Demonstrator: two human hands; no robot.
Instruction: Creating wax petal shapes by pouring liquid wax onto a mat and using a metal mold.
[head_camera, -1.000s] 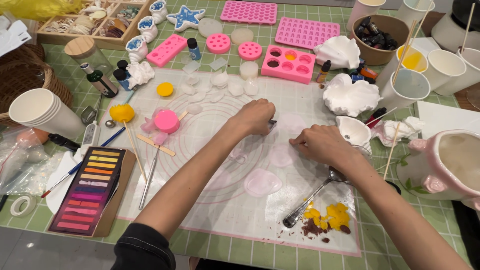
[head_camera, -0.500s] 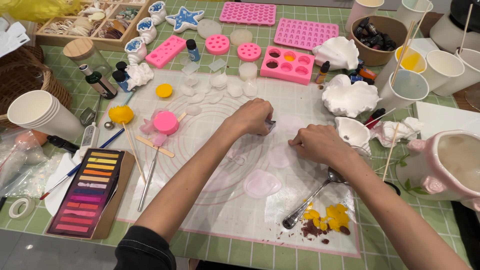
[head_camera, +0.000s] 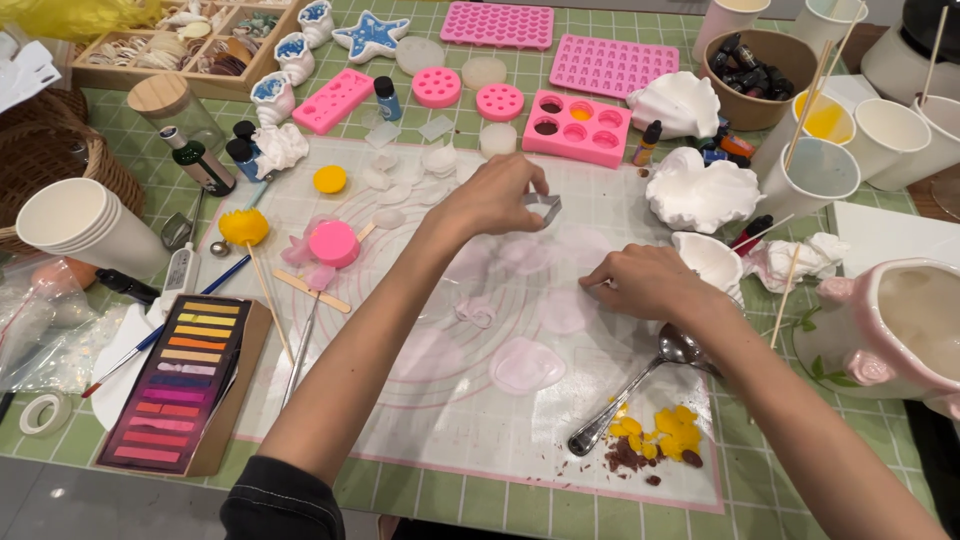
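Note:
My left hand (head_camera: 490, 195) hovers over the far middle of a translucent silicone mat (head_camera: 430, 420), pinching a small metal cutter (head_camera: 541, 207) between its fingertips. My right hand (head_camera: 640, 280) rests fingers-down on the mat, its fingertips at a thin pale pink sheet (head_camera: 565, 312). A rounder pale pink disc (head_camera: 527, 365) lies just in front of it. A small curled pale scrap (head_camera: 478, 310) sits between my two forearms.
A metal spoon (head_camera: 630, 395) lies beside yellow and dark crumbs (head_camera: 660, 435). Pink silicone moulds (head_camera: 578, 125), white shell casts (head_camera: 700, 195), paper cups (head_camera: 85, 225), a colour palette (head_camera: 175, 385), a pink round piece (head_camera: 333, 243) and a pink mug (head_camera: 900, 330) crowd the table around the mat.
My left hand has lifted off the mat and moved away from me with the metal cutter. The curled scrap now shows where it was. My right hand has barely moved.

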